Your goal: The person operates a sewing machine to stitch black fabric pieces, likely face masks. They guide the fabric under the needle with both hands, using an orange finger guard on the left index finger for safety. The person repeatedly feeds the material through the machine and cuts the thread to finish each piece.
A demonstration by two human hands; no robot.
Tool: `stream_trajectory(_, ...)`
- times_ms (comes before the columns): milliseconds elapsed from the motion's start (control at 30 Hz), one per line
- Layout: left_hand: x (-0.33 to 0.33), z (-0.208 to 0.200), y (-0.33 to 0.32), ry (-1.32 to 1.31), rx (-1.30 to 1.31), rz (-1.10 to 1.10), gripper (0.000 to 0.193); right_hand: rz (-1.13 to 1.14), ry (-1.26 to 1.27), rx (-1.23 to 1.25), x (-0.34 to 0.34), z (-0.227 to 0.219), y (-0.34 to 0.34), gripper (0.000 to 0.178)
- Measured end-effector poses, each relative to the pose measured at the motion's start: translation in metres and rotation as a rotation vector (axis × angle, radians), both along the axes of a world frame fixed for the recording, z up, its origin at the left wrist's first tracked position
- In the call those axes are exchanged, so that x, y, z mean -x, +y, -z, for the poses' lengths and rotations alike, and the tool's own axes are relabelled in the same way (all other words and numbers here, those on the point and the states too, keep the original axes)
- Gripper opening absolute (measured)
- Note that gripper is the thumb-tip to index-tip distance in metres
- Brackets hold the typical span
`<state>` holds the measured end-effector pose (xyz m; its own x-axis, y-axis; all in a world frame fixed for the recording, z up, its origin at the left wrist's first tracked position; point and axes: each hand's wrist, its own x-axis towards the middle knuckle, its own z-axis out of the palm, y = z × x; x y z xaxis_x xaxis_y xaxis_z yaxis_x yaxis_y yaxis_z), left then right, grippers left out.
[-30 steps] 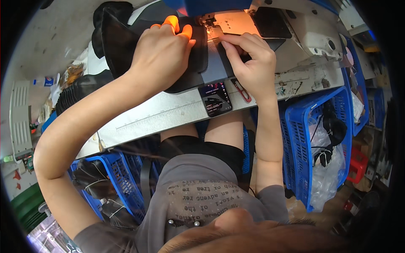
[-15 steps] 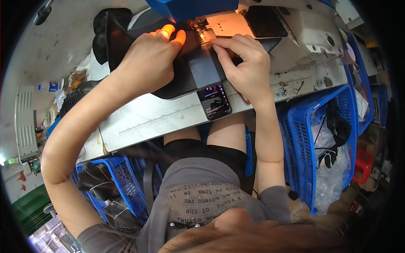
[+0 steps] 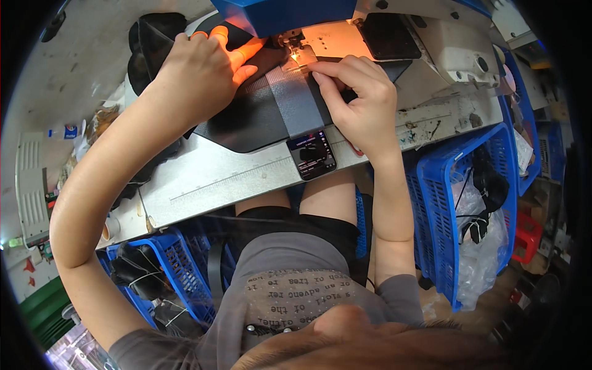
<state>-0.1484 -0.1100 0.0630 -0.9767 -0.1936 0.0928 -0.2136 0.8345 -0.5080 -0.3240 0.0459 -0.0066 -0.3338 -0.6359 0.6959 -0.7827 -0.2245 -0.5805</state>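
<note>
My left hand [image 3: 203, 71] lies over a black sheet of material [image 3: 246, 120] on the sewing machine's bed, fingers spread and lit orange by the lamp. Beside the presser foot [image 3: 297, 54], my right hand [image 3: 361, 92] pinches with thumb and forefinger at the top of a smooth grey strip [image 3: 297, 105]. What lies between those fingertips is too small to make out. The strip runs from the foot toward me. Near its lower end, a phone [image 3: 312, 155] with a lit screen lies at the table edge.
A blue machine housing [image 3: 283, 15] hangs above the needle area. Ruler marks run along the pale table edge [image 3: 216, 185]. Blue baskets stand either side of my legs; the right basket [image 3: 428, 216] holds clear plastic and black pieces. More black material [image 3: 148, 46] is bunched at the far left.
My left hand has shifted left and its fingers have spread. The black sheet has moved, with its lower edge nearer me. My right hand stays pinched by the presser foot.
</note>
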Motion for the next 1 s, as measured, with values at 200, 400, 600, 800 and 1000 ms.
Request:
stream_trajectory(200, -0.002, 0.006, -0.003, 0.029, 0.046, -0.014, 0.042, -0.003, -0.001, -0.007, 0.000, -0.001, 0.001, 0.006)
stream_trajectory(400, 0.007, 0.009, 0.025, -0.003, 0.011, -0.254, 0.041, -0.006, -0.022, -0.037, -0.001, -0.001, 0.000, 0.006)
stream_trajectory(600, 0.019, 0.015, 0.068, 0.123, 0.014, -0.369, 0.034, 0.003, -0.033, -0.015, -0.001, -0.001, 0.001, 0.007)
stream_trajectory(800, 0.048, 0.017, 0.096, 0.044, -0.003, -0.659, 0.030, 0.000, -0.010, -0.047, 0.000, -0.001, 0.001, 0.007)
stream_trajectory(1000, 0.027, 0.017, 0.079, 0.155, 0.014, -0.550, 0.030, -0.006, -0.033, -0.029, -0.001, -0.004, 0.003, 0.007)
